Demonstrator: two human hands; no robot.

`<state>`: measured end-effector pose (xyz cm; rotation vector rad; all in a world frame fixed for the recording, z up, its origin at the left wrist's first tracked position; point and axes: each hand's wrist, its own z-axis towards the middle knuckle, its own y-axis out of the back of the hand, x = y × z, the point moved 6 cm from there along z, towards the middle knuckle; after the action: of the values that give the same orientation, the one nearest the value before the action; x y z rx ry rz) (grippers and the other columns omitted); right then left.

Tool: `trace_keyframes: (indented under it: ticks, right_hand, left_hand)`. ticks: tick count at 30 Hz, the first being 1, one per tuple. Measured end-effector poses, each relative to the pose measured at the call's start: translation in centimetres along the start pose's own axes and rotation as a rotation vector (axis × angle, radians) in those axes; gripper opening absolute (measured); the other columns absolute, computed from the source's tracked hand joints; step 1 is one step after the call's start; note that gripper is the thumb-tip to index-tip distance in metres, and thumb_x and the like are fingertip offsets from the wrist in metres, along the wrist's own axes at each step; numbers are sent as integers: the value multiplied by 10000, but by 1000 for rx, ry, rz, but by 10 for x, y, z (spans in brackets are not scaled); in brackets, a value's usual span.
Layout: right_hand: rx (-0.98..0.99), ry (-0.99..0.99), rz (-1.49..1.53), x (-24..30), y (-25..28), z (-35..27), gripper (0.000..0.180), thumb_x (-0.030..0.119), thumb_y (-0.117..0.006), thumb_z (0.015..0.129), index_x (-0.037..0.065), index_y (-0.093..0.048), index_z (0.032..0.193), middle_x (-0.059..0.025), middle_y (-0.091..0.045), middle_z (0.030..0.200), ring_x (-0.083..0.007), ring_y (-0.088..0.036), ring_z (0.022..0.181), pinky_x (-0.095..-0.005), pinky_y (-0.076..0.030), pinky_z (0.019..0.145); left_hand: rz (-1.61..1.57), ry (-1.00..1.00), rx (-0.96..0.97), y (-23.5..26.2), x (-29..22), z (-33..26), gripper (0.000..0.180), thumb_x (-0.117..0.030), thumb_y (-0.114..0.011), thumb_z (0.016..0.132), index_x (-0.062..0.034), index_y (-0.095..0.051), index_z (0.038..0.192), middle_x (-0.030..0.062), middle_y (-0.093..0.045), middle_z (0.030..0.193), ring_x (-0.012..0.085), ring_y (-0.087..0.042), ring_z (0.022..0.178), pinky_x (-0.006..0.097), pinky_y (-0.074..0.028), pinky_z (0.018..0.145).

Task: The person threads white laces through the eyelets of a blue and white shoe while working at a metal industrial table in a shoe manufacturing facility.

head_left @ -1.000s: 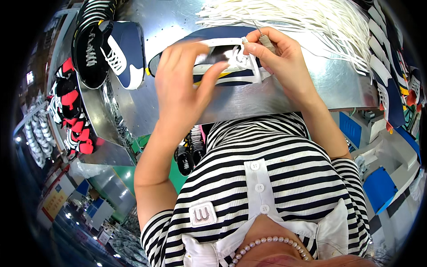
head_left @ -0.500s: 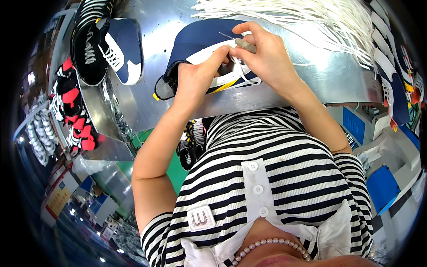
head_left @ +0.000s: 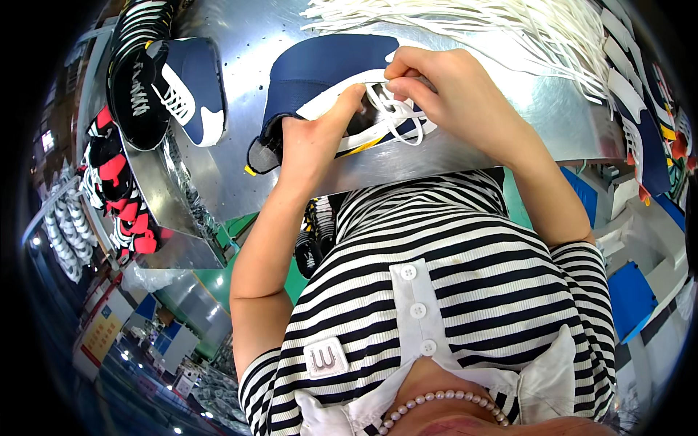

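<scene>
A navy shoe upper (head_left: pixel 313 80) with a white eyelet strip and yellow trim lies sideways at the front of the metal table. My left hand (head_left: pixel 313 138) grips it, thumb on the white strip and the other fingers hidden inside the opening. Above the eyelets, my right hand (head_left: pixel 451 91) is closed in a pinch at the strip's far edge. Its curled fingers largely cover a thin awl with a wrapped handle. A white shoelace (head_left: pixel 398 112) runs through the eyelets, with loops hanging over the opening near my right fingertips.
Many loose white laces (head_left: pixel 465 25) spread over the far right of the metal table (head_left: pixel 247 73). At left stand a navy-and-white upper (head_left: pixel 200 87) and a row of black uppers (head_left: pixel 138 94). Red-and-black uppers (head_left: pixel 120 182) hang farther left; more navy uppers (head_left: pixel 636 123) line the right edge.
My right hand has turned and closed its fingers; the awl's needle and handle, plain before, are largely hidden. More lace loops lie over the opening. The left hand keeps its grip.
</scene>
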<state>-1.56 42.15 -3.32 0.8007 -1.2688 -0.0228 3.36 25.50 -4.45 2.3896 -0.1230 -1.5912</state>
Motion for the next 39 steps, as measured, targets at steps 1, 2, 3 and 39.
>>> trace_keyframes:
  ticks: [1, 2, 3, 39]
  right_hand:
    - [16, -1, 39, -1, -2, 2, 136, 164, -615, 883, 35, -658, 882, -118, -634, 655, -264, -629, 617, -373, -477, 589]
    - [33, -2, 79, -2, -3, 3, 134, 158, -618, 879, 30, -659, 879, -119, -638, 660, -254, -630, 614, -368, -477, 586]
    - [51, -52, 137, -3, -3, 3, 131, 149, -621, 876, 23, -660, 882, -120, -642, 667, -245, -629, 612, -358, -476, 583]
    - [94, -68, 29, 0, -5, 2, 148, 169, -603, 898, 23, -627, 891, -142, -622, 669, -304, -615, 625, -402, -468, 595]
  left_hand:
    - [-25, 27, 26, 1, 3, 0, 121, -178, -723, 858, -63, -688, 845, -21, -642, 731, 36, -483, 563, 218, -346, 502]
    - [-50, 55, 52, 3, 5, 1, 115, -174, -716, 861, -65, -688, 841, -22, -640, 728, 36, -474, 556, 217, -343, 500]
    - [-76, 79, 73, 4, 7, 1, 109, -170, -710, 865, -66, -689, 837, -23, -638, 725, 35, -466, 549, 216, -339, 498]
    - [-4, 26, 106, 1, 2, -3, 164, -206, -670, 899, -57, -717, 852, -43, -585, 630, 37, -415, 528, 217, -325, 496]
